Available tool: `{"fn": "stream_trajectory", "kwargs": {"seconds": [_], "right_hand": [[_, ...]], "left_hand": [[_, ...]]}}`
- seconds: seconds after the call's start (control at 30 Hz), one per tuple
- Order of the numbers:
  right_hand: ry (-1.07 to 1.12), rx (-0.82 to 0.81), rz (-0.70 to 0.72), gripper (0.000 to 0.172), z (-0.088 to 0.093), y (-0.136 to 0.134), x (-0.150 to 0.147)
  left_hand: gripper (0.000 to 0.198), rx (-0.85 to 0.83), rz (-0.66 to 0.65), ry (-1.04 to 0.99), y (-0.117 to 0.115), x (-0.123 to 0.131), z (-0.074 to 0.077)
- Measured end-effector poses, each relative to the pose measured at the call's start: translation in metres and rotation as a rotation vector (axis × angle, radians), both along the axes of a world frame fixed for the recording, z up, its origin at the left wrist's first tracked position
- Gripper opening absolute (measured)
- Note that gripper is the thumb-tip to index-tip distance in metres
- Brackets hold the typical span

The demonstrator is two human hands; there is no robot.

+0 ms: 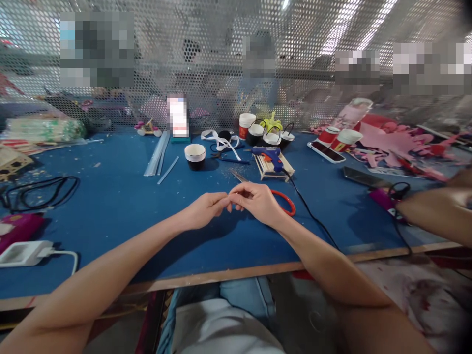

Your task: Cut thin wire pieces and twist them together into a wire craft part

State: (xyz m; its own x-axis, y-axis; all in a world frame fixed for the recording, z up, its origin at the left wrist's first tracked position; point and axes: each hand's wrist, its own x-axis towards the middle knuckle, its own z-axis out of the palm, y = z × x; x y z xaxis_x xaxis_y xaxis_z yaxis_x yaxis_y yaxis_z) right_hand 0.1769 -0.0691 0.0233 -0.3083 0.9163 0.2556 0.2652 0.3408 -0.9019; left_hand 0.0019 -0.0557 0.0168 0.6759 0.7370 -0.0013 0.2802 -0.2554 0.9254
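Note:
My left hand [204, 209] and my right hand [258, 200] meet over the blue table [121, 206], fingertips touching. Both have their fingers curled and pinched together on something small that I cannot make out. Scissors with red handles [285, 201] lie just behind my right hand, blades pointing away to the left. Farther back a blue glue gun [269, 155] rests on a bundle of wooden sticks [275, 169], its black cord running toward the table's front edge.
A black cup with a white rim [195, 156] stands behind my hands, with clear rods [157, 157] to its left. Several cups [265, 132] and ribbon sit at the back. Another person's arm [435, 209] reaches in at right. A white charger [25, 252] lies front left.

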Motion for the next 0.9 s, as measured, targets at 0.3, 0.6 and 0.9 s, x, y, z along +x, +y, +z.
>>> {"fn": "stream_trajectory", "kwargs": {"seconds": [0.3, 0.6, 0.9], "right_hand": [[0.036, -0.023, -0.01, 0.021, -0.005, 0.002, 0.0], [-0.015, -0.078, 0.005, 0.029, -0.006, 0.01, 0.0], [-1.056, 0.111, -0.235, 0.025, 0.032, 0.106, -0.034]], "left_hand": [[0.034, 0.034, 0.001, 0.002, 0.002, 0.0, -0.002], [0.029, 0.195, 0.123, 0.137, 0.003, -0.001, 0.003], [0.022, 0.406, 0.309, 0.254, 0.03, -0.029, 0.003]]}}
